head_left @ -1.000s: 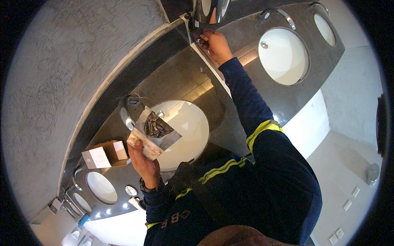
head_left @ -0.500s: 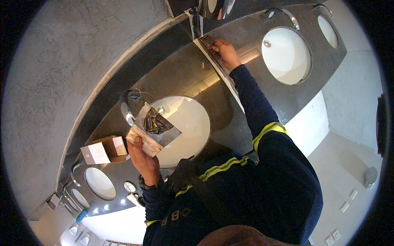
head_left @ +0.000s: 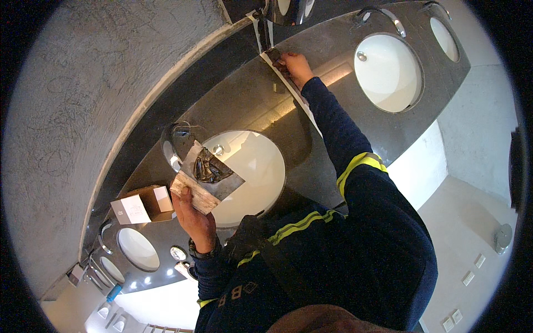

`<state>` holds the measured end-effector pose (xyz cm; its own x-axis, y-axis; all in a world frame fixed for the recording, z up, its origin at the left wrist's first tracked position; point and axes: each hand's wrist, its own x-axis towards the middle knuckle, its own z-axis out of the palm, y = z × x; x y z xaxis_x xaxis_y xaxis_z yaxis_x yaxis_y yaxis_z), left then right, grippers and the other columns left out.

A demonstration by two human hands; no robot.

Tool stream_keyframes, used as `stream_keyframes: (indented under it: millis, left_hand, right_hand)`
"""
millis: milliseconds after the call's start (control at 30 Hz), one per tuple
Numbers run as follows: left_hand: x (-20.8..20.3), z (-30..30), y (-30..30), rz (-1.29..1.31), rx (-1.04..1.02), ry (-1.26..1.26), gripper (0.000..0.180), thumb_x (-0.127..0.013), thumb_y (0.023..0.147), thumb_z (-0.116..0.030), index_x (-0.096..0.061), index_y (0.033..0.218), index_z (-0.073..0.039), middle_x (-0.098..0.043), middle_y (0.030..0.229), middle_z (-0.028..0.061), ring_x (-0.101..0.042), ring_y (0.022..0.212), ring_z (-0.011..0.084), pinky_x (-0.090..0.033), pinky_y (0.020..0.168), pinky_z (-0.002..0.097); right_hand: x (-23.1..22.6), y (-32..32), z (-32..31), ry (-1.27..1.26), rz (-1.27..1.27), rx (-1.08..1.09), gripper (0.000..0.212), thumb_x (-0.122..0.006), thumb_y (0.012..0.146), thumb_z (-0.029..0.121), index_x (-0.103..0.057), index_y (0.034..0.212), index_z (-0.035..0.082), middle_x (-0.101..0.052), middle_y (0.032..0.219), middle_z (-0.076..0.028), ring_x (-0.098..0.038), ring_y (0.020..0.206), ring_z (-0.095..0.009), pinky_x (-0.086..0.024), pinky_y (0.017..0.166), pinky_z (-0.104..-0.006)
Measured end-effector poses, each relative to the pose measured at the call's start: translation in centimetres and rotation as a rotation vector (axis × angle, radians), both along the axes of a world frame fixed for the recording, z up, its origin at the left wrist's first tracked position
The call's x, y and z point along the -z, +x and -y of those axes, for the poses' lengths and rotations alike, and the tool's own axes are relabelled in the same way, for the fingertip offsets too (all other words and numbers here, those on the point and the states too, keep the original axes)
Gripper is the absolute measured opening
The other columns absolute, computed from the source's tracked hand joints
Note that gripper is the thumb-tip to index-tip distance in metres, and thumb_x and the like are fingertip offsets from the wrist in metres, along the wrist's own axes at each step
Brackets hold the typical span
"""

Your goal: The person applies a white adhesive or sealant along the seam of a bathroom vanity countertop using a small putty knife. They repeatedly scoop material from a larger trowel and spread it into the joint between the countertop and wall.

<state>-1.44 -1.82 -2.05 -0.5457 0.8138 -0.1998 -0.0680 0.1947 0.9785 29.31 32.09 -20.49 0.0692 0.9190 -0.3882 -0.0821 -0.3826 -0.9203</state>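
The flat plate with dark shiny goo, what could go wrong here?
The dark goo might slide off the flat plate, which the left hand holds partly over the white sink. The right hand is close to the pale strip on the counter, so it could bump that.

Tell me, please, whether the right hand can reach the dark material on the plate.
Probably yes. The left hand holds the plate, and the dark material lies uncovered on it; the right hand is by the pale strip, with nothing visible blocking the way.
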Motion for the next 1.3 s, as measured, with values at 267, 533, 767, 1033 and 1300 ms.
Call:
stream_keyframes:
  millis: [267,533,767,1033,1300]
  left_hand:
    - [-0.1,-0.1,0.0,0.043,-0.026,0.005,0.044,-0.068,0.091,-0.002,-0.054,0.132,-0.003,-0.055,0.140,0.0286,-0.055,0.127,0.0453,-0.042,0.109,0.0492]
    - [-0.4,0.2,-0.4,-1.139,0.223,0.175,0.048,-0.073,0.088,-0.006,-0.055,0.133,-0.004,-0.054,0.142,0.0285,-0.055,0.129,0.0452,-0.044,0.107,0.0495]
    - [-0.6,-1.1,1.2,0.007,0.004,-0.066,0.044,-0.056,0.102,-0.025,-0.051,0.137,0.000,-0.059,0.125,0.0111,-0.058,0.112,0.0197,-0.046,0.098,0.0326]
    - [-1.0,-0.5,0.9,-0.552,0.123,-0.069,0.041,-0.052,0.104,-0.024,-0.052,0.136,0.001,-0.059,0.123,0.0102,-0.058,0.111,0.0184,-0.045,0.097,0.0303]
    - [-0.5,-0.1,1.1,0.053,-0.018,-0.030,0.041,-0.055,0.103,-0.020,-0.052,0.138,0.001,-0.060,0.123,0.0095,-0.057,0.109,0.0162,-0.046,0.095,0.0289]
  right_hand:
    - [2.8,0.3,-1.8,-0.003,-0.065,0.000,0.027,-0.058,0.097,0.020,-0.072,0.091,-0.002,-0.075,0.081,-0.010,-0.067,0.061,-0.019,-0.050,0.052,-0.0354]
    - [2.3,3.0,0.3,0.355,0.431,-0.165,0.039,-0.051,0.101,0.020,-0.063,0.131,-0.002,-0.070,0.103,-0.007,-0.064,0.087,-0.017,-0.049,0.074,-0.0289]
    - [-2.3,1.4,3.1,0.177,0.417,-0.073,0.039,-0.053,0.097,0.021,-0.065,0.123,-0.005,-0.074,0.098,-0.018,-0.071,0.099,-0.031,-0.053,0.086,-0.0390]
    - [0.2,0.7,-1.4,0.311,0.491,-0.082,0.030,-0.055,0.099,0.020,-0.065,0.118,-0.002,-0.072,0.089,-0.010,-0.068,0.075,-0.020,-0.052,0.068,-0.0295]
    - [0.3,0.8,-4.7,0.291,0.589,-0.148,0.039,-0.046,0.101,0.033,-0.070,0.101,0.002,-0.071,0.096,-0.020,-0.068,0.084,-0.035,-0.051,0.072,-0.0443]
